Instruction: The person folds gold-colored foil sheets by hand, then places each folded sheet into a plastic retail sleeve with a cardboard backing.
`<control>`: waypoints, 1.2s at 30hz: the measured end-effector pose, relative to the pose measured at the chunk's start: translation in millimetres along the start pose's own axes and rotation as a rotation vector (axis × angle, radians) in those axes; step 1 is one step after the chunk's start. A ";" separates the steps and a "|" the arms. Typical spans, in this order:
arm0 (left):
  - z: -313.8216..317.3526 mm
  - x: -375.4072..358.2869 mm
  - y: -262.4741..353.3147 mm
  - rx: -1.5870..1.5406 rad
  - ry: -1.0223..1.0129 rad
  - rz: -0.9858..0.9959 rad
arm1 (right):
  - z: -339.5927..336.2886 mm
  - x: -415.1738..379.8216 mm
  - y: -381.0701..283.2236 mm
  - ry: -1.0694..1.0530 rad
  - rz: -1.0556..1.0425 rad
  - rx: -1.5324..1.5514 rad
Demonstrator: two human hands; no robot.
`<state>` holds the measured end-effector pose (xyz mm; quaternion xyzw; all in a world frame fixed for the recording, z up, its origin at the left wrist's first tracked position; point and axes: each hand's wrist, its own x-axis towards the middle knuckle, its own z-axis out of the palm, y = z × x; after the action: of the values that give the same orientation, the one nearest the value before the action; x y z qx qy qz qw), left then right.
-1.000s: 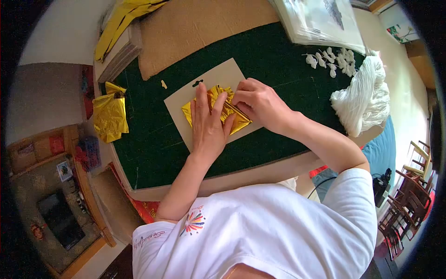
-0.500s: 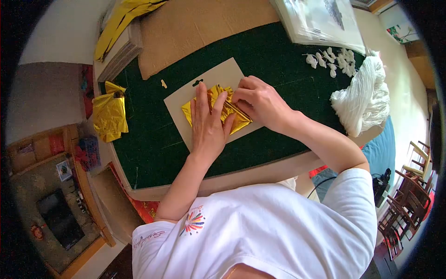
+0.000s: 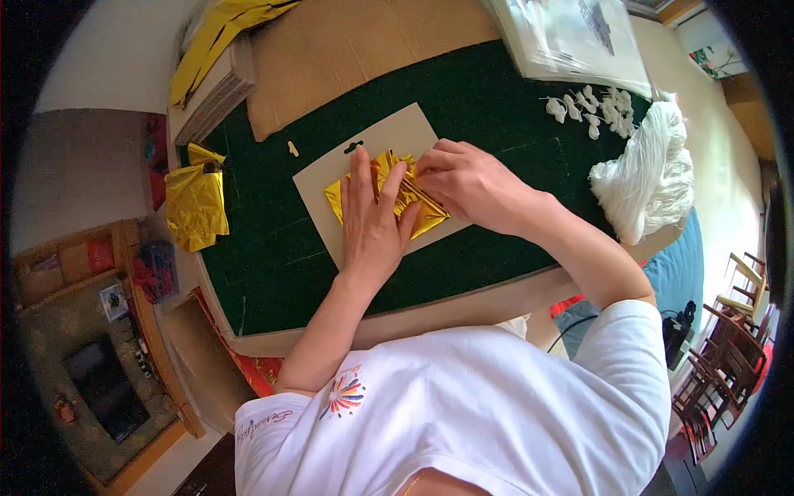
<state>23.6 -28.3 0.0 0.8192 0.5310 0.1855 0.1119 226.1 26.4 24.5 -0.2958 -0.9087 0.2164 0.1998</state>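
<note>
A folded sheet of shiny gold foil (image 3: 428, 217) lies on a pale card (image 3: 389, 131) with a cut-out hanging hole near its upper edge. My left hand (image 3: 370, 217) rests flat on the foil with its fingers stretched out and apart, pressing it against the card. At the foil's right side, my right hand (image 3: 475, 183) has its fingers closed in a pinch on the creased edge. The fingertips of that hand are partly hidden, so the exact grip does not show. Just left of the card lies a small cream-coloured piece (image 3: 293, 149).
The green table top (image 3: 273, 273) carries more gold foil (image 3: 196, 207) at its left edge. At the right are a hank of white string (image 3: 645, 178) and several small white string bundles (image 3: 594, 106). Clear plastic bags (image 3: 562, 41) and brown cardboard (image 3: 347, 58) lie at the back.
My right hand has turned slightly at the wrist, still at the foil's right edge. My left hand and the foil stay nearly the same.
</note>
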 end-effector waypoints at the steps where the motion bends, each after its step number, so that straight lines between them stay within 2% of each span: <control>1: 0.3 -0.2 -0.7 0.002 0.001 -0.001 | -2.7 -2.3 -2.6 0.001 -0.002 0.001; 6: 1.4 -0.5 -0.8 0.023 0.006 0.012 | -13.8 -12.2 -8.4 -0.082 0.046 -0.176; 9: 0.9 -0.3 -0.5 0.038 -0.016 -0.004 | -20.6 -9.8 -6.1 -0.132 0.044 -0.154; 13: 0.8 -0.5 0.2 0.029 -0.009 -0.005 | -8.9 -13.0 -3.4 -0.101 -0.021 -0.097; 18: 0.5 -0.1 0.2 0.031 -0.008 0.001 | -7.2 -14.9 -4.1 -0.071 -0.135 -0.198; 22: 0.1 0.0 -0.3 0.032 -0.010 0.004 | -9.1 -14.7 -8.6 -0.038 -0.114 -0.203; 28: 0.7 0.1 -0.5 0.024 -0.001 0.005 | -7.0 -13.9 -5.0 -0.097 -0.107 -0.198; 31: 1.6 -0.5 -1.3 0.032 -0.009 0.002 | -8.2 -12.3 -2.8 -0.074 -0.058 -0.075; 33: 1.2 -0.8 -1.6 0.044 -0.018 0.008 | -7.0 -10.8 -0.6 -0.055 0.041 0.198; 36: 1.7 -1.3 -1.6 0.051 -0.030 -0.002 | -5.7 -10.1 3.6 -0.050 0.111 0.342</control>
<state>22.5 -28.8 -2.4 0.8239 0.5347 0.1596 0.0993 238.0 24.3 24.9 -0.3018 -0.8456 0.3857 0.2124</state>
